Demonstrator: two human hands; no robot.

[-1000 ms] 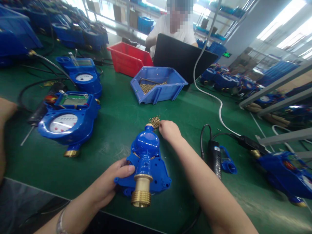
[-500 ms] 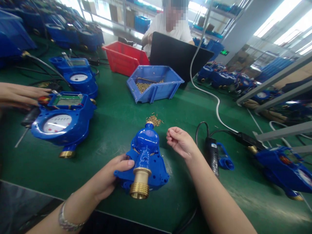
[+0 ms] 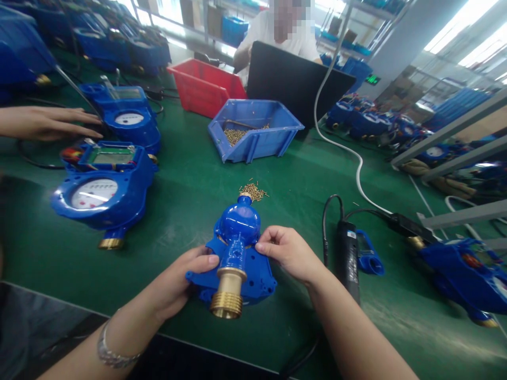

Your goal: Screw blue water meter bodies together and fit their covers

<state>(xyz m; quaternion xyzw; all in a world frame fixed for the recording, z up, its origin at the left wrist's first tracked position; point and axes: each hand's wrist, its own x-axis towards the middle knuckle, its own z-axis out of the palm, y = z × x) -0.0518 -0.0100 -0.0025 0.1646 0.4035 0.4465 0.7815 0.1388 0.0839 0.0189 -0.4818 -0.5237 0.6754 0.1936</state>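
Note:
A blue water meter (image 3: 239, 224) with a threaded brass pipe end lies underside up before me, on the green table. My left hand (image 3: 194, 272) grips its left side, the thumb on top of the blue housing. At the opposite side is my right hand (image 3: 283, 250), thumb and forefinger pinched together at the housing's edge. What sits between those fingertips is too small to make out. Just beyond the meter lies a small heap of brass screws (image 3: 256, 191).
Behind the heap stands a blue bin (image 3: 257, 145) of screws, beside a red bin (image 3: 204, 87). Another person's hand (image 3: 51, 122) is at left, near an upright meter (image 3: 106, 192). A black electric screwdriver (image 3: 348, 258) lies right; a white cable (image 3: 358, 163) runs behind it.
My right hand has moved left and down onto the meter's right edge. The other person's hand has shifted right and up, and the dark tool has left the upright meter's side.

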